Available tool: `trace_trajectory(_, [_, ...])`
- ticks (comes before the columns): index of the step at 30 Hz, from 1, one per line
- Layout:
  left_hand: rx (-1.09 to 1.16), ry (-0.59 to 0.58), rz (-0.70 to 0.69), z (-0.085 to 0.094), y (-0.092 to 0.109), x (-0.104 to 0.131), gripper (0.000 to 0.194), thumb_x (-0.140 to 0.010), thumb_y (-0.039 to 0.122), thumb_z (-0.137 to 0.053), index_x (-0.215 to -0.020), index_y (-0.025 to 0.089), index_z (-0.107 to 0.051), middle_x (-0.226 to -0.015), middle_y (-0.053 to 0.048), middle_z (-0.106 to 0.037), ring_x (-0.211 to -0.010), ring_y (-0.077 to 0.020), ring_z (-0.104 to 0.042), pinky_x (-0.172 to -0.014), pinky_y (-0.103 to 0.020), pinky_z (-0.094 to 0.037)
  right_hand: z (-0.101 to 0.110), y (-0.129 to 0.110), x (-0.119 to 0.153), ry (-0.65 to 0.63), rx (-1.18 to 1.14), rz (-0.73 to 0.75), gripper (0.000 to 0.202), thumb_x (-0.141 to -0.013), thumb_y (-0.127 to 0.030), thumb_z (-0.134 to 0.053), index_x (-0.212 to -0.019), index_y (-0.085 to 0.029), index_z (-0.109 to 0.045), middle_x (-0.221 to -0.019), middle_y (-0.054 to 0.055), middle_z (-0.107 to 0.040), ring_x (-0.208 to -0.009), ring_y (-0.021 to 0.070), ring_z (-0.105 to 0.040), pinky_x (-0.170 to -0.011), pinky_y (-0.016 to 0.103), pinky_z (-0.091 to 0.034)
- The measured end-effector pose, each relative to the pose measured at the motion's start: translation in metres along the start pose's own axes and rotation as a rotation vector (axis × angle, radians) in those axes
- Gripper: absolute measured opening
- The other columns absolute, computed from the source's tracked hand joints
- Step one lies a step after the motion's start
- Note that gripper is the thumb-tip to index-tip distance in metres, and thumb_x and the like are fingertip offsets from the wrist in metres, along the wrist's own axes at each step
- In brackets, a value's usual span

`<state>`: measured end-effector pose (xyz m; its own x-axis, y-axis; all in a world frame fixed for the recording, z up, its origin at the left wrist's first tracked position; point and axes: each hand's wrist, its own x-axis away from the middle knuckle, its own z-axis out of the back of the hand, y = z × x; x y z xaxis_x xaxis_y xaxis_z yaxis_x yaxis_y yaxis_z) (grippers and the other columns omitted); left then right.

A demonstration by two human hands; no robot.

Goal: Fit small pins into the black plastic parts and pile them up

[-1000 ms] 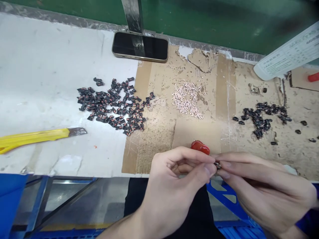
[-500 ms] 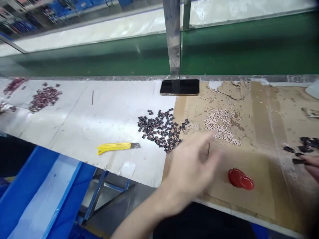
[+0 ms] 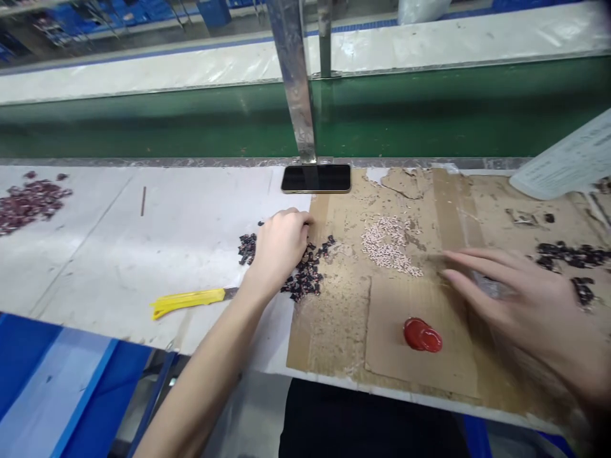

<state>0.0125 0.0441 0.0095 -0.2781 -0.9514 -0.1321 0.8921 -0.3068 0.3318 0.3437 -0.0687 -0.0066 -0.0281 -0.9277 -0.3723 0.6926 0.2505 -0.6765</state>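
Note:
My left hand (image 3: 282, 238) reaches down into a pile of small black parts (image 3: 305, 275). Its fingers are curled together at the far side, and the tips, with whatever they may hold, are hidden. Over the cardboard (image 3: 334, 343) on the right, my right hand (image 3: 520, 296) is slightly blurred, thumb and forefinger apart with nothing visible between them. Left of it lies a heap of tiny pale pink pieces (image 3: 389, 245). A glossy red blob (image 3: 422, 335) rests on a cardboard square nearer to me. More black parts (image 3: 573, 256) lie beyond the right hand.
A yellow utility knife (image 3: 191, 301) lies left of my forearm, its blade toward it. A phone (image 3: 316, 179) rests at the foot of a metal post (image 3: 298, 95). A whitish translucent bottle (image 3: 563, 159) stands at right. Dark red pieces (image 3: 33, 203) lie far left.
My left hand has moved left and away from me, onto the black parts. The right hand has come further into view, leftward, and the black part in its fingers no longer shows. The view has shifted right.

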Motion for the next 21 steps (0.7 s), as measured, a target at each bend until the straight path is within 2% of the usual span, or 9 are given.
trace_trajectory(2, [0.029, 0.042, 0.004, 0.001, 0.001, 0.004, 0.032, -0.098, 0.009, -0.052, -0.11, 0.017, -0.081, -0.111, -0.015, -0.081, -0.103, -0.034, -0.075, -0.089, -0.047, -0.058, -0.016, -0.007, -0.009, -0.111, 0.114, 0.065, 0.024, -0.086, -0.03, -0.082, -0.109, -0.032, -0.087, -0.111, 0.007, -0.084, -0.098, 0.0321, -0.075, -0.091, 0.052, -0.059])
trace_trajectory(4, [0.08, 0.103, 0.02, 0.003, 0.003, 0.012, 0.031, -0.1, 0.011, -0.051, -0.115, 0.016, -0.078, -0.112, -0.015, -0.081, -0.102, -0.0328, -0.075, -0.09, -0.047, -0.058, -0.033, -0.013, -0.017, -0.186, 0.176, 0.113, 0.021, -0.092, -0.031, -0.074, -0.109, -0.028, -0.086, -0.11, 0.008, -0.084, -0.098, 0.0311, -0.076, -0.087, 0.051, -0.061])
trace_trajectory(6, [0.147, 0.159, 0.039, 0.005, 0.008, 0.025, 0.029, -0.101, 0.012, -0.053, -0.117, 0.018, -0.076, -0.111, -0.012, -0.081, -0.097, -0.0284, -0.076, -0.09, -0.043, -0.059, -0.045, -0.018, -0.021, -0.226, 0.215, 0.146, 0.019, -0.096, -0.028, -0.069, -0.104, -0.024, -0.086, -0.107, 0.008, -0.084, -0.094, 0.0291, -0.076, -0.082, 0.048, -0.062])
trace_trajectory(9, [0.266, 0.211, 0.056, 0.007, 0.02, 0.05, 0.027, -0.102, 0.011, -0.055, -0.119, 0.019, -0.074, -0.109, -0.007, -0.08, -0.088, -0.0206, -0.077, -0.084, -0.036, -0.061, -0.052, -0.023, -0.022, -0.248, 0.244, 0.168, 0.021, -0.098, -0.022, -0.064, -0.098, -0.023, -0.085, -0.103, 0.008, -0.084, -0.089, 0.0268, -0.077, -0.077, 0.044, -0.062])
trace_trajectory(14, [0.59, 0.235, 0.024, 0.007, 0.042, 0.082, 0.024, -0.102, 0.011, -0.059, -0.11, 0.02, -0.079, -0.106, -0.005, -0.075, -0.088, -0.0155, -0.075, -0.079, -0.029, -0.062, -0.051, -0.029, -0.022, -0.208, 0.221, 0.143, 0.021, -0.098, -0.019, -0.065, -0.097, -0.024, -0.085, -0.098, 0.005, -0.085, -0.084, 0.0249, -0.079, -0.074, 0.042, -0.063])
trace_trajectory(19, [0.758, 0.258, 0.03, 0.001, 0.063, 0.094, 0.014, -0.097, 0.01, -0.07, -0.103, 0.019, -0.079, -0.097, -0.003, -0.078, -0.083, -0.0128, -0.073, -0.074, -0.024, -0.063, -0.045, -0.031, -0.024, -0.087, 0.125, 0.075, 0.011, -0.095, -0.026, -0.076, -0.099, -0.03, -0.085, -0.097, 0.001, -0.086, -0.087, 0.0245, -0.082, -0.081, 0.043, -0.068])
trace_trajectory(21, [0.8, 0.27, 0.018, -0.001, 0.073, 0.096, 0.014, -0.097, 0.008, -0.071, -0.1, 0.018, -0.08, -0.095, -0.002, -0.079, -0.083, -0.0121, -0.074, -0.077, -0.023, -0.064, -0.04, -0.031, -0.024, -0.033, 0.033, -0.023, 0.008, -0.09, -0.028, -0.083, -0.098, -0.03, -0.086, -0.095, 0.002, -0.086, -0.085, 0.0236, -0.082, -0.082, 0.042, -0.07])
